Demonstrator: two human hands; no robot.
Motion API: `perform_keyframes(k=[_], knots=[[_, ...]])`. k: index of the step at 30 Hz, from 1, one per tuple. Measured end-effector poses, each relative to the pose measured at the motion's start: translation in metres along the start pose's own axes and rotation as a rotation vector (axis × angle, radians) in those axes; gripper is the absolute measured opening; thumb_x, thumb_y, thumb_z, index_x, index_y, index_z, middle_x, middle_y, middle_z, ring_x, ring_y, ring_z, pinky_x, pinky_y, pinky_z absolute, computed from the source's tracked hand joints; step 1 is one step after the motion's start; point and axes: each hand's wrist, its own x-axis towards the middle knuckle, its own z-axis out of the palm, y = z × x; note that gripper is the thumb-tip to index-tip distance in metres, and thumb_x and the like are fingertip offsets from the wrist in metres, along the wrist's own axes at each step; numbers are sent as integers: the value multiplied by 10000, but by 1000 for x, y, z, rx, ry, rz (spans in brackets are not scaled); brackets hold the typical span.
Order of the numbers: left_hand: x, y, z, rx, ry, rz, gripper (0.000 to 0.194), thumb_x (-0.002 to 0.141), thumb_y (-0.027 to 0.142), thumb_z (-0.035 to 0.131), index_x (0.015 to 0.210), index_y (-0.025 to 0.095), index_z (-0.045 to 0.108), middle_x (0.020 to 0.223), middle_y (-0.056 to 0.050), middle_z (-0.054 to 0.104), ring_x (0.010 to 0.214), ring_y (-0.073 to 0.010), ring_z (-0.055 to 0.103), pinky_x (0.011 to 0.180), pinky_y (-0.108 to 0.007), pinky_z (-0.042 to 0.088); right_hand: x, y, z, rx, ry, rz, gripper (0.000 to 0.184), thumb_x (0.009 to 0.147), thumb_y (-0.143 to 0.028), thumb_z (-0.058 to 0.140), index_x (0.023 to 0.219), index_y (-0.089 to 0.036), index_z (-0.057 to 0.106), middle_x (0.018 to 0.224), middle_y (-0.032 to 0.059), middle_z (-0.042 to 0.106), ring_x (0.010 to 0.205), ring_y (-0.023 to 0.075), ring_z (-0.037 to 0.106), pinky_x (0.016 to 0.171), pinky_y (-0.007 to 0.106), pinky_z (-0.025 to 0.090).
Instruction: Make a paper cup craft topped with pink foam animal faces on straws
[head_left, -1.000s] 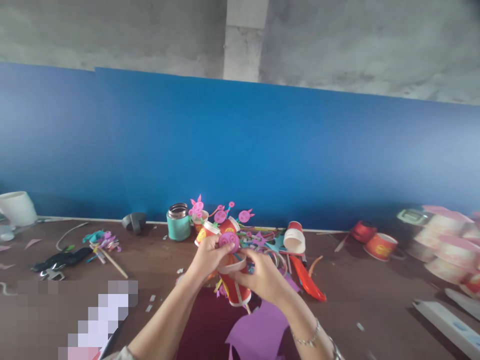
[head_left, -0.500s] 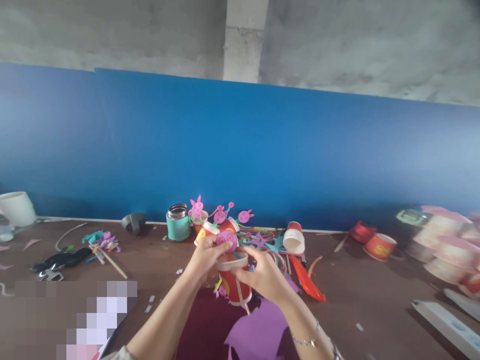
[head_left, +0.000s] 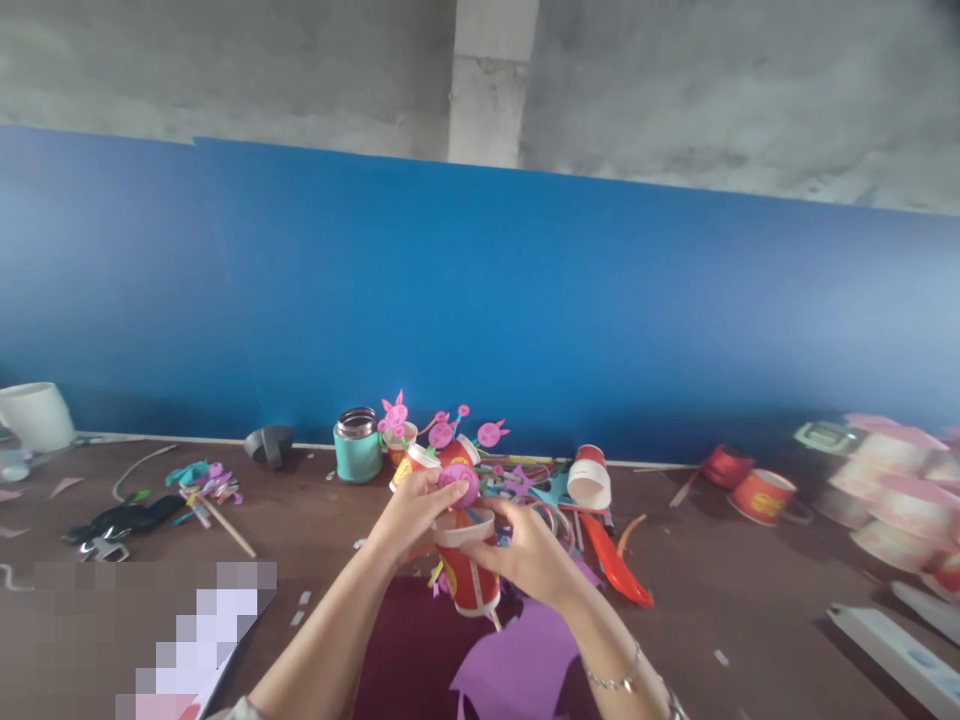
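Between my hands is a red paper cup with a white rim, a thin stick showing below its base. My right hand grips the cup at its right side, fingers on the rim and thumb across the front. My left hand pinches a round pink paper face just above the cup's mouth. What joins the face to the cup is mostly hidden by my fingers. Beneath them lie a purple paper sheet and a dark maroon sheet.
Behind my hands stand cups with pink paper faces and a teal thermos. To the right lie a tipped cup, a red-orange balloon-like piece, and stacked pink-and-white cups. A black strap lies left.
The pink face has risen slightly away from the cup's rim, with my left hand holding it. My right hand keeps its grip on the cup.
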Motion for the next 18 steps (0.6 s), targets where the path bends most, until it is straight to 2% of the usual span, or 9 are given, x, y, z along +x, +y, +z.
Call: perform_keyframes(k=[2,5,8,12,14,16,18], knots=[[-1,3,-2,41,-34,14,407,728,497,622,846,111,674,714,-71,685,643,-173,627,566,-249,451,1,1,0,10,-5,5,381,709,-307,687,1076,-216,643,1002,34,708,934,248,644,755,294,503],[-1,6,-5,108,-18,79,439,753,503,592,919,105,675,794,-88,708,742,-197,646,649,-269,473,3,3,0,46,-26,2,399,711,-292,688,1098,-210,635,997,43,707,935,250,644,769,301,506],[1,9,-10,120,71,104,487,714,502,635,1001,108,652,947,-109,711,934,-243,634,804,-318,475,3,5,-1,77,-20,-4,388,704,-277,694,1079,-193,636,968,46,710,901,250,650,771,309,505],[1,15,-19,127,236,95,537,673,520,665,1035,126,638,1094,-134,670,1078,-285,578,895,-370,446,5,9,-4,65,51,-32,396,682,-299,715,1052,-188,626,1017,52,695,937,258,631,795,319,483],[1,16,-24,72,271,122,574,686,538,649,1102,144,609,1180,-138,625,1145,-289,533,943,-387,411,7,14,-5,102,99,-16,403,676,-319,721,1034,-170,613,1015,67,691,941,264,625,800,336,478],[0,13,-26,-40,229,133,649,691,567,631,1195,167,547,1249,-145,575,1184,-294,497,962,-405,391,10,19,-4,186,161,31,394,675,-333,722,1005,-154,601,962,76,698,900,264,633,778,351,482],[0,6,-24,-153,100,126,725,654,572,665,1247,192,496,1289,-151,536,1179,-300,498,942,-408,407,13,24,-3,322,214,45,421,673,-350,725,1019,-156,585,965,85,695,891,262,637,773,358,483]])
